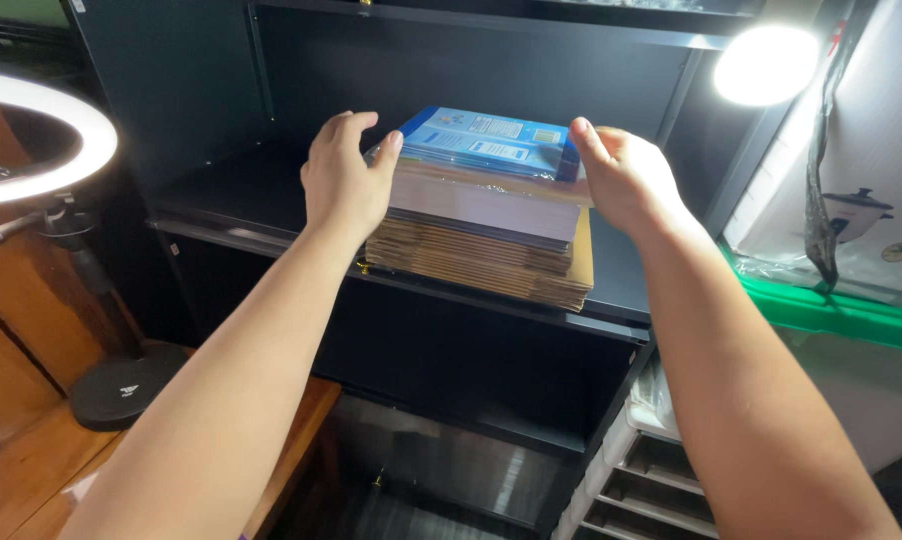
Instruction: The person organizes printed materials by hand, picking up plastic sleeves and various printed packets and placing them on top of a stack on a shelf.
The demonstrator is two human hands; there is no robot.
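Note:
A stack of thin books (486,210) with a blue cover on top rests on a pile of brown cardboard sheets (491,262) on a black metal shelf (241,205). My left hand (346,180) presses against the stack's left side, fingers at its top edge. On the stack's right side lies my right hand (621,175), its thumb over the blue cover's corner. Both hands grip the upper stack between them.
A lit ring light (66,150) on a black stand and round base (126,385) stands at left on a wooden surface (31,465). A bright lamp (766,62) shines at upper right. A white box (871,150) sits on a green-lidded bin (841,315). White plastic drawers (651,470) stand below.

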